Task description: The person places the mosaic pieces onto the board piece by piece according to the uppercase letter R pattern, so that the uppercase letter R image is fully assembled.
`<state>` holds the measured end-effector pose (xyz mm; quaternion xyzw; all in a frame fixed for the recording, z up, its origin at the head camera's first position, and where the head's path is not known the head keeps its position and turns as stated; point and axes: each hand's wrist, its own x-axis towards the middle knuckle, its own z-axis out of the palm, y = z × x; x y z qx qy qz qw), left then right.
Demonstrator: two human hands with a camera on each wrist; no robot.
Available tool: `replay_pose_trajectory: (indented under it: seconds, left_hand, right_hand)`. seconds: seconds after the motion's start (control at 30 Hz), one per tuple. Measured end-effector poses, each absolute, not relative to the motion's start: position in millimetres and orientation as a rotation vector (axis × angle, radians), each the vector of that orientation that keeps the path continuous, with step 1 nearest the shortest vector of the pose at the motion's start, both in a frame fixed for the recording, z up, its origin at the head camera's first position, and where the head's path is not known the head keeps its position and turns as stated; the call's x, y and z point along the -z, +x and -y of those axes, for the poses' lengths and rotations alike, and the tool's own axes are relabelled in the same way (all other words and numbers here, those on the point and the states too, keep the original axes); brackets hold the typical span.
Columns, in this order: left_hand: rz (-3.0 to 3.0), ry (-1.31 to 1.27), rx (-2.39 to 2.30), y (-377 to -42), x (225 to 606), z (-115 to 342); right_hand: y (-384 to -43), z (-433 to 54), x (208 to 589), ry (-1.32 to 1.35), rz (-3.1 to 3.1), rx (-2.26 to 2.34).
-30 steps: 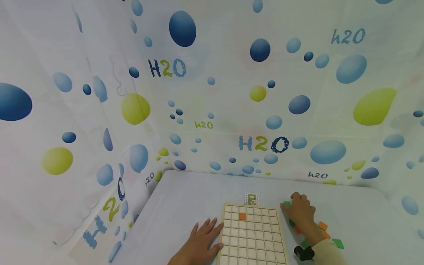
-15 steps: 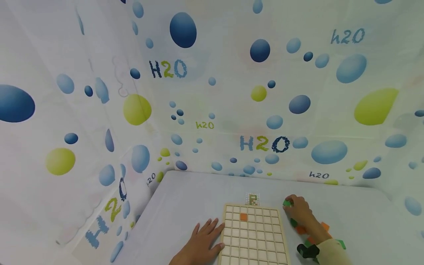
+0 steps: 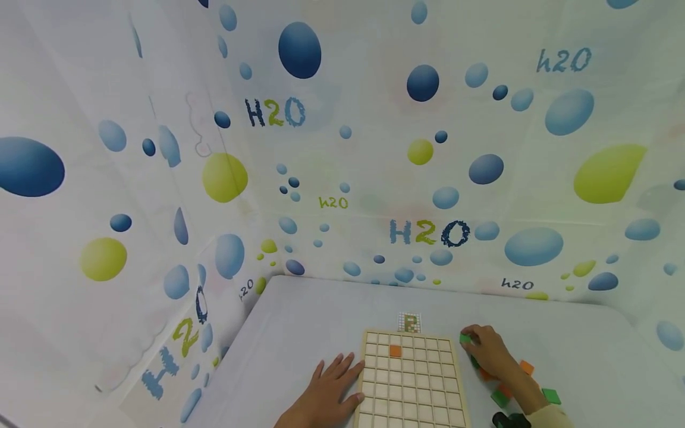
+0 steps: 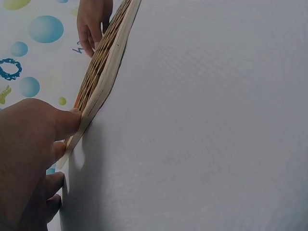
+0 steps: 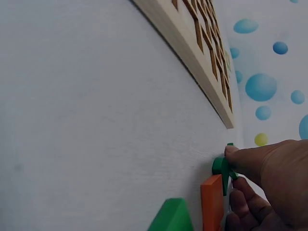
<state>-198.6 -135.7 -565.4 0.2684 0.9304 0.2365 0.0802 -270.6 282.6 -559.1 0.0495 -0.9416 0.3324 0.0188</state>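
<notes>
Head view: the right hand (image 3: 488,349) now pinches the green tile (image 3: 465,338) it lately reached over, apparently securing it; the left hand (image 3: 330,393), spread, touches the grid board (image 3: 409,378) between them.

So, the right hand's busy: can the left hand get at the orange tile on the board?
Probably yes: the left hand touches the board, and nothing visible blocks its way to the orange tile.
</notes>
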Motion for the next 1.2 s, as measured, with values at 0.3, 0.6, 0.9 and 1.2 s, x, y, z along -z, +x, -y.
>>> replay_pose_trajectory:
  seconds: [0.3, 0.6, 0.9, 1.2]
  left_hand:
    - [-2.770, 0.799, -0.774, -202, 576, 138]
    - [-2.756, 0.801, -0.733, -199, 566, 137]
    - [-2.773, 0.807, -0.734, -202, 572, 137]
    - [-2.772, 0.787, -0.692, -196, 560, 135]
  right_hand:
    - [-267, -288, 564, 0.197, 2.925, -1.043]
    - [-263, -286, 559, 0.201, 2.947, -1.107]
    - [-263, -286, 561, 0.141, 2.977, -1.028]
    - [-266, -276, 562, 0.141, 2.934, -0.991]
